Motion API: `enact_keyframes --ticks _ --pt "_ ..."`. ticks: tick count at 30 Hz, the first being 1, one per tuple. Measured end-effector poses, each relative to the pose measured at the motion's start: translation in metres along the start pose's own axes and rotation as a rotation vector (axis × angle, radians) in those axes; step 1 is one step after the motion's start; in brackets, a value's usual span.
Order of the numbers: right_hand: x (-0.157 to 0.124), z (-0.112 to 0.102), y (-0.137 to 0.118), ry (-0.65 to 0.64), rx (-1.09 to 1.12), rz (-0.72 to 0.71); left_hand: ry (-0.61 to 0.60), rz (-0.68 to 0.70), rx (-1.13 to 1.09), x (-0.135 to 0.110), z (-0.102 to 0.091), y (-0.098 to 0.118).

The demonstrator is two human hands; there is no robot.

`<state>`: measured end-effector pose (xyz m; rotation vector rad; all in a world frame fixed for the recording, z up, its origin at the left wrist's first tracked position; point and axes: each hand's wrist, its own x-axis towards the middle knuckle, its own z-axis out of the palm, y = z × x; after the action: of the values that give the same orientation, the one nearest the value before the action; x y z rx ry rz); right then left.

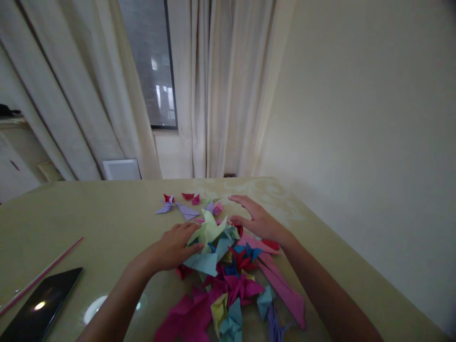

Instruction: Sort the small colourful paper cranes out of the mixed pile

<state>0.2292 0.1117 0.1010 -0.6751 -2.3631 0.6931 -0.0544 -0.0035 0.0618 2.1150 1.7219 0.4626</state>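
A heap of folded coloured paper shapes (231,275) lies on the glossy beige table (89,213) in front of me. My left hand (176,247) rests on the heap's left side, its fingers curled on a pale green folded piece (210,230) and a light blue one (204,262). My right hand (254,219) lies flat and open at the far right of the heap, fingers stretched toward the small pieces beyond. A purple folded bird (178,208) and small red and pink pieces (190,197) lie apart at the far side.
A dark phone (42,304) lies at the near left with a thin pink stick (39,278) beside it. Curtains (221,95) and a window (153,61) stand behind the table. A plain wall runs along the right.
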Motion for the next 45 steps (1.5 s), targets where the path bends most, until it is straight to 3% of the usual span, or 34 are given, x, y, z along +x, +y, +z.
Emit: enact_keyframes --ticks 2,3,6,8,10,12,15,21,27,31,34,37,42,45 --pt "-0.015 -0.018 -0.027 0.051 0.001 -0.022 0.091 -0.007 0.055 -0.006 -0.001 0.014" --pt "-0.025 -0.023 -0.038 0.018 -0.027 -0.015 0.089 0.013 0.066 -0.009 0.001 0.023" --pt "-0.066 -0.020 -0.052 -0.241 -0.183 0.048 -0.072 0.084 0.056 -0.013 0.019 0.055" --pt "-0.093 -0.008 -0.047 -0.392 -0.272 0.114 -0.194 0.039 0.077 -0.011 0.035 0.070" --pt "-0.115 0.004 -0.034 -0.479 -0.304 0.181 -0.242 -0.020 0.123 -0.006 0.047 0.076" --pt "-0.125 0.015 -0.017 -0.499 -0.308 0.240 -0.222 -0.030 0.169 0.000 0.053 0.071" --pt "-0.122 0.024 0.012 -0.432 -0.286 0.277 -0.132 0.012 0.233 0.008 0.055 0.056" --pt "-0.075 0.030 0.060 -0.163 -0.358 0.224 0.016 0.066 0.083 0.015 0.036 0.028" --pt "-0.005 0.027 0.074 -0.177 -0.438 0.135 0.318 0.036 -0.081 0.015 -0.003 -0.013" --pt "0.050 0.037 0.070 -0.064 -0.541 0.119 0.605 -0.039 -0.081 0.019 0.006 -0.059" --pt "0.094 0.059 0.067 -0.023 -0.535 0.156 0.720 -0.114 -0.130 0.020 0.029 -0.092" --pt "0.136 0.092 0.066 -0.129 -0.473 0.188 0.734 -0.116 -0.174 0.020 0.044 -0.111" --pt "0.185 0.146 0.059 -0.277 -0.386 0.193 0.846 -0.201 -0.231 0.017 0.042 -0.118" --pt "0.200 0.169 0.044 -0.378 -0.332 0.106 0.920 -0.293 -0.228 0.014 0.037 -0.119"
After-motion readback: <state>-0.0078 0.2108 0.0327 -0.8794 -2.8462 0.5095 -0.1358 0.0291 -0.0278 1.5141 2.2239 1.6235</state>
